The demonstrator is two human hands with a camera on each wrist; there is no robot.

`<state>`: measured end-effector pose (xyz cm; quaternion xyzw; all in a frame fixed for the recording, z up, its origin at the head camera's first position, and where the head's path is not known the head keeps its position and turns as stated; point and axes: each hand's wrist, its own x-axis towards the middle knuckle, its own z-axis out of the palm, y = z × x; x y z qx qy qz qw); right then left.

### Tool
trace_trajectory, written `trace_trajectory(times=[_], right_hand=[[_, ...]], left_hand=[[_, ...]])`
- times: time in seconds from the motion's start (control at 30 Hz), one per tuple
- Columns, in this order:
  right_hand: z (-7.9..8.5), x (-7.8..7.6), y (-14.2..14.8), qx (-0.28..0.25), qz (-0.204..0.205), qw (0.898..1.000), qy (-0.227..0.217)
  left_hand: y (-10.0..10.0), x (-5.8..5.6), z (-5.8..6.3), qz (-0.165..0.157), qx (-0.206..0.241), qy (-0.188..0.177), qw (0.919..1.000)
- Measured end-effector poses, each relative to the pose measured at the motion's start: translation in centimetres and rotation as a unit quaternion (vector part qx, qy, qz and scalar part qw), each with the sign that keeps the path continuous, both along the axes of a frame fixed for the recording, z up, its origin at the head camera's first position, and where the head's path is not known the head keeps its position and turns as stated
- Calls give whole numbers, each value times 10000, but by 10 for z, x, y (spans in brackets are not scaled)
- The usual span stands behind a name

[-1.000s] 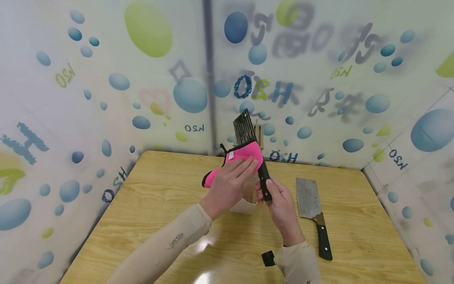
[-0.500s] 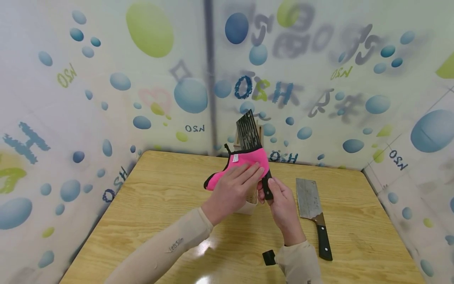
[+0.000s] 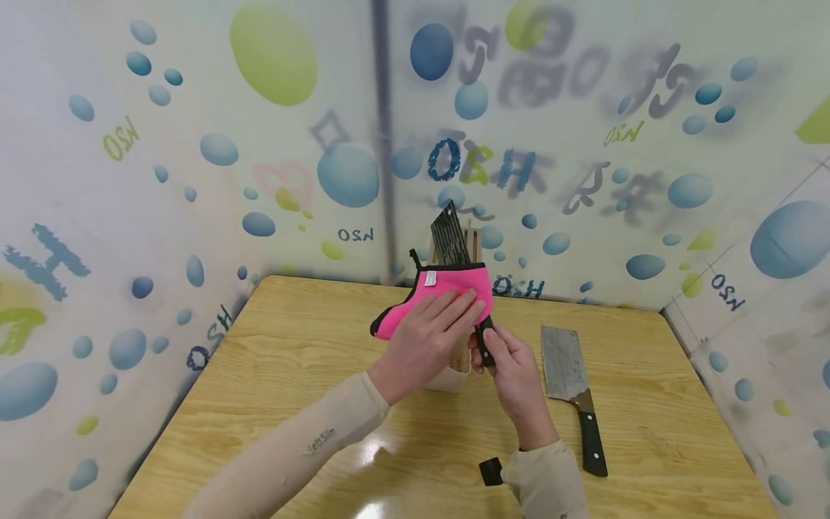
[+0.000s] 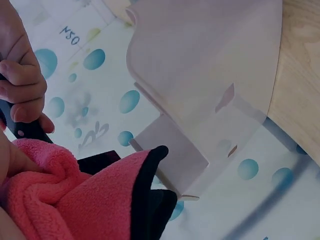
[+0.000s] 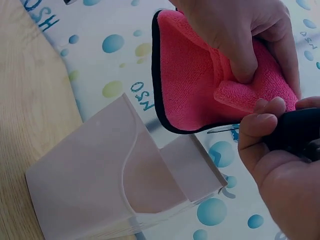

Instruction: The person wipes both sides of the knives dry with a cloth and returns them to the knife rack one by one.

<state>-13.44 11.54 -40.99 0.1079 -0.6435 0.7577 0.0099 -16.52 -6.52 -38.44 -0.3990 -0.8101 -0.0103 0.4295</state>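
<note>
My right hand (image 3: 516,371) grips the black handle of a broad-bladed kitchen knife (image 3: 449,236). Its dark blade, streaked with light lines, tilts upward above the table. A pink terry cloth (image 3: 476,277) with black edging is folded round the lower blade, hiding that part. My left hand (image 3: 423,342) pinches the cloth against the blade, fingers laid over the front; in the right wrist view the left thumb presses into the folds of the cloth (image 5: 187,85) from behind. A cleaver (image 3: 564,360) with a black riveted handle lies flat on the table to the right.
A pale knife holder (image 5: 85,175) stands upright on the wooden table (image 3: 259,404), behind and below both hands, with its slotted back rising behind the blade. A small black piece (image 3: 491,472) shows beside the right cuff. Printed sheets (image 3: 194,180) enclose the table's back and sides.
The cloth and left hand shift slightly right and down, then the cloth moves back up the blade. The knife tilts a little. The right hand keeps its grip; the cleaver stays still.
</note>
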Motion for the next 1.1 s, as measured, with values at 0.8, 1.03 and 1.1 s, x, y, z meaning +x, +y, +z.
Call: trace_trajectory(times=[0.8,1.03,1.1], right_hand=[[-3,1,-4,536,-77,9982,272],[-4,3,-3,581,2,9980,254],[-4,4,-3,551,45,9982,239]], left_hand=[[-7,-23,5,480,92,-378,9981],[-9,-30,7,461,360,-535,9969],[-10,-32,8,469,450,-587,9962]])
